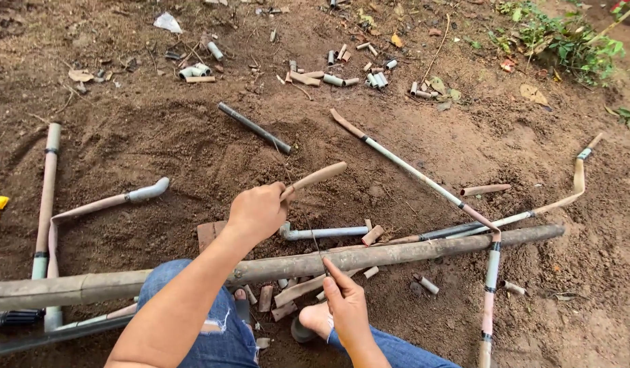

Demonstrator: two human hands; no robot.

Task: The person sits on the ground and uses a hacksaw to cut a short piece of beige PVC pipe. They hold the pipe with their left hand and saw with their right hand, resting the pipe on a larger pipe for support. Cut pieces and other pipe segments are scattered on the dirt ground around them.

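Left hand [257,211] grips pipe piece [315,177]; right hand [345,300] perhaps pinches wire [313,238].

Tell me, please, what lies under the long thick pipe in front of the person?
Under the long thick pipe, short cut pipe pieces lie on the bare soil, and the person's sandalled foot and knee are beneath it. What lies directly below the pipe is covered.

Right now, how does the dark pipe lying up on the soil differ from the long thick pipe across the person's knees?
The dark pipe is short, thin, near black and lies diagonally, untouched. The long thick pipe is brown, mud-coated, far longer and runs nearly across the view, over the person's legs. Both are straight and rest on bare soil.
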